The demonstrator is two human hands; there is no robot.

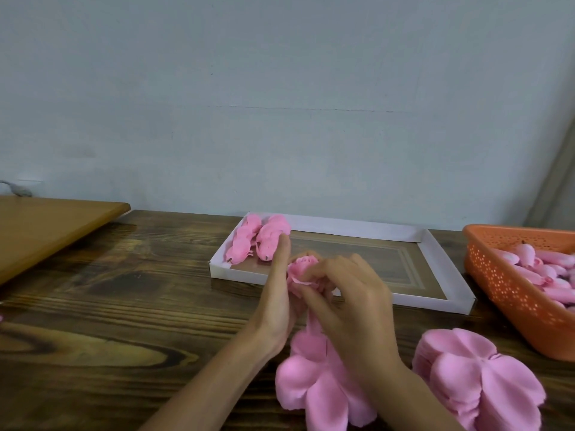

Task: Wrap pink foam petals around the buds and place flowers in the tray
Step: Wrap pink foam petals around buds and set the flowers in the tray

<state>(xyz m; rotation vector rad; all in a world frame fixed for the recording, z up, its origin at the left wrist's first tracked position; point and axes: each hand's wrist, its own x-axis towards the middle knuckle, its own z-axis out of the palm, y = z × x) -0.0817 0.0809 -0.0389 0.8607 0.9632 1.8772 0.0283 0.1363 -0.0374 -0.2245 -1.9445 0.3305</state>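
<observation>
A pink foam bud [303,265] with petals partly wrapped round it sits between both hands above the table. My left hand [277,293] holds it from the left, forefinger stretched up along it. My right hand [348,293] curls over it from the right and pinches a petal against it. A long petal sheet [314,387] hangs from the bud down onto the table. The white tray [432,247] lies just behind the hands, with several finished pink flowers [258,237] in its far left corner.
A stack of pink petal sheets [476,377] lies at the lower right. An orange perforated basket [510,290] with several pink buds [550,269] stands at the right edge. A lighter wooden board [46,228] lies at the far left. The wall stands close behind.
</observation>
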